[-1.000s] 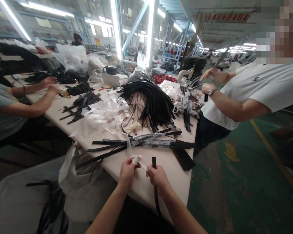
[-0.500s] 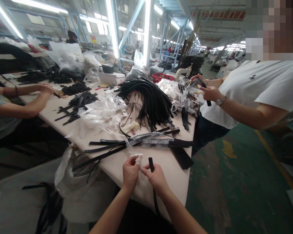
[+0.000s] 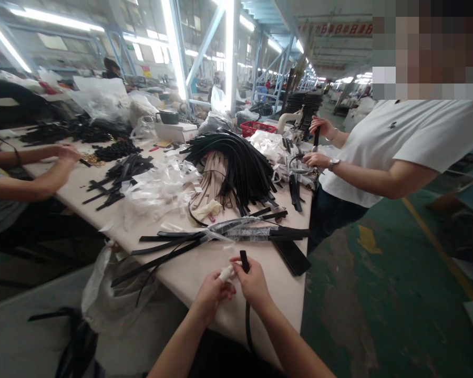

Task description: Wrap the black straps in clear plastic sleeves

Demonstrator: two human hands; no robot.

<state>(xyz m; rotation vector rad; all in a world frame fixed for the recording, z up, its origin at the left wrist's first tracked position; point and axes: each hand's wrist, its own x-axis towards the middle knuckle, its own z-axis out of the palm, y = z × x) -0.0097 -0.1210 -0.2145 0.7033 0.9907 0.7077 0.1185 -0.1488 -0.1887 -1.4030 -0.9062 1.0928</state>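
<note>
My right hand (image 3: pixel 254 282) is closed around a black strap (image 3: pixel 248 325); its end sticks up above the fingers and the rest hangs past the table's front edge. Close beside it on the left, my left hand (image 3: pixel 213 295) has curled fingers, one with a white cover on its tip (image 3: pixel 226 273). That tip nearly meets the right fingertips, and whatever the left fingers pinch is too small to make out. Just beyond my hands lie black straps (image 3: pixel 169 242) partly wrapped in clear plastic film (image 3: pixel 252 231). A wide black strip (image 3: pixel 292 257) rests to their right.
A large bundle of black straps (image 3: pixel 236 163) lies mid-table (image 3: pixel 205 262), beside crumpled plastic film (image 3: pixel 161 184). On the right a co-worker (image 3: pixel 378 152) holds a dark strap; another person's hands (image 3: pixel 69 155) work at left. A white sack (image 3: pixel 110 294) hangs below the left edge.
My left hand has lowered slightly and turned, its covered finger now pointing toward the right hand. The strap stays in my right hand. The right co-worker's hands have moved apart, one above the other.
</note>
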